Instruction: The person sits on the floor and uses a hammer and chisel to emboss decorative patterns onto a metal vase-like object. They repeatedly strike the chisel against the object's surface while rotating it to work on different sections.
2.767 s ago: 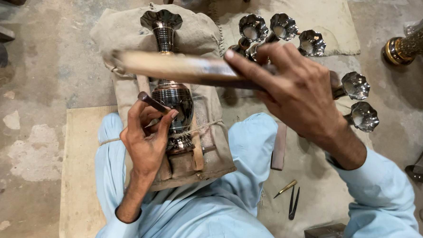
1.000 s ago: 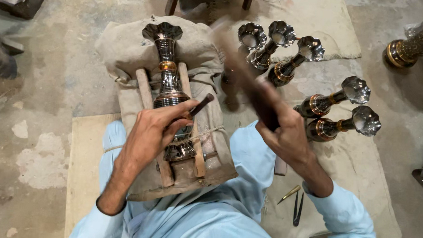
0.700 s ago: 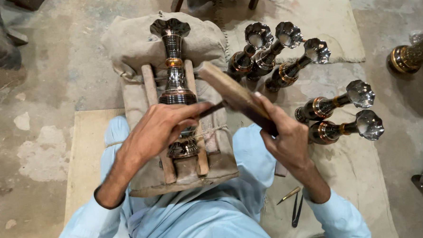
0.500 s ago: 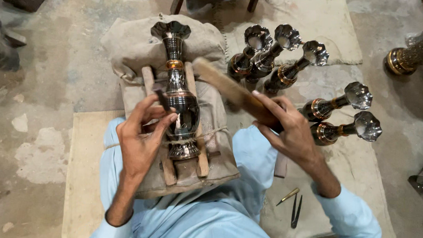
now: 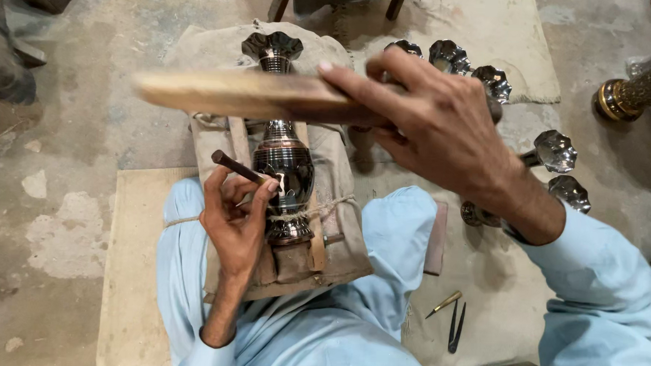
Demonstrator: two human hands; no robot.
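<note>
Left hand [image 5: 238, 214] clamped on thin dark metal punch [image 5: 237, 167] against shiny dark metal vase [image 5: 284, 166]; right hand [image 5: 434, 129] gripping raised flat wooden mallet [image 5: 234, 95]. Engraving underway, extent done unclear.

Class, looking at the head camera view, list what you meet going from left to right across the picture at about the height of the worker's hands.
Bare concrete floor → left hand holding a metal punch → dark metal vase on its padded cradle → right hand gripping a wooden mallet → flared vase tops lying on the cloth.
</note>
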